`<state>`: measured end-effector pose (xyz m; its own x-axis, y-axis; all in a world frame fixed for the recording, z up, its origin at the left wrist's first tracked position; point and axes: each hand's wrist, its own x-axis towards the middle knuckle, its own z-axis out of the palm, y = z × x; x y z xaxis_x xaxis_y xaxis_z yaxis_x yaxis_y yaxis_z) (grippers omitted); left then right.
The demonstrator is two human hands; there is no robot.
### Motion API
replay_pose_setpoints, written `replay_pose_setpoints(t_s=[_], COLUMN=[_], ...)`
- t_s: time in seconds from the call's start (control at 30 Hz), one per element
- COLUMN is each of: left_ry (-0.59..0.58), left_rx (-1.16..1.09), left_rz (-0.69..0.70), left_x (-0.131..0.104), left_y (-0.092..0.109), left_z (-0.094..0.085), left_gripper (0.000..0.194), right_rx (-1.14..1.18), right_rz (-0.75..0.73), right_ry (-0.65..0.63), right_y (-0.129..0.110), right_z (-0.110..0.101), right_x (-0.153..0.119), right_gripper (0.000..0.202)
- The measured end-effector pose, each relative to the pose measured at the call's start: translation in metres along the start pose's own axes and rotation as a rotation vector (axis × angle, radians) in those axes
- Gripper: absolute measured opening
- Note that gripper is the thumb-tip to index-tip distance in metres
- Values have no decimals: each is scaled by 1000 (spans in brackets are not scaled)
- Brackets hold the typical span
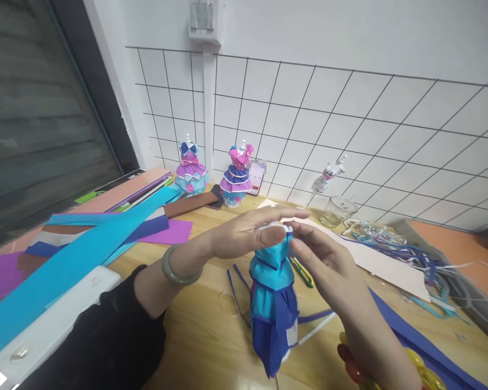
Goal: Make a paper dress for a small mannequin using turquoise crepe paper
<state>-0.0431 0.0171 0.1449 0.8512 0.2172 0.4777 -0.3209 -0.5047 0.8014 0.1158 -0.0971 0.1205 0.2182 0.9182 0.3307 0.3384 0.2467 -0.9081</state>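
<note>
While both hands meet above the middle of the wooden table [203, 346], the head view shows them working at the top of a small paper dress [273, 303] in turquoise and dark blue, which stands upright on a little mannequin form near the front edge. The left hand [244, 230], with a green bangle [178, 268] at the wrist and a black sleeve [101, 336] behind it, reaches in from the left; its thumb and fingers pinch the white neck of the form at the dress's collar, the other fingers stretched flat above. The right hand [329, 257] comes from the lower right, its fingertips closed lightly on the same collar from the other side.

Long strips of turquoise paper [65, 260] and purple sheets [171, 232] lie spread to the left, beside a white flat case [52, 319]. Against the wire grid wall [350, 124] stand two finished dresses, one purple and turquoise [191, 172], one pink and purple [236, 176], and a small white mannequin [329, 176]. A glass jar [340, 211] sits just right of centre, near a tangle of paper offcuts [390, 241]. A white sheet [386, 265] lies behind the right hand, and dark blue strips [415, 338] trail across the table below it.
</note>
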Motion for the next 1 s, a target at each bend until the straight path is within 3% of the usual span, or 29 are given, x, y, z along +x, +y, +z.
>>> replay_pose_setpoints(t_s=[0.23,0.53,0.63,0.73,0.87,1.0], left_ry=[-65,-48,26,180,363,382], left_rx=[5,62,87,6,-108,-47], left_rz=[20,94,144,133,-27,-102], left_x=[-4,-3,-2,0,6,10], left_y=[10,11,8,-3,-20,-25], left_z=[6,4,4,5,9,15], left_gripper=[61,54,50,47,53,51], right_rx=[-126,-224,-171,-103,-96,-105], right_rz=[-79,-168,-143,-92,-106,-176], right_ry=[-31,18,33,121,249,254], right_y=[-7,-5,-2,2,9,18], right_z=[7,10,5,-2,-6,-3], right_x=[-9,-8,-7,-3,2,6], right_gripper=[25,24,25,28,29,31])
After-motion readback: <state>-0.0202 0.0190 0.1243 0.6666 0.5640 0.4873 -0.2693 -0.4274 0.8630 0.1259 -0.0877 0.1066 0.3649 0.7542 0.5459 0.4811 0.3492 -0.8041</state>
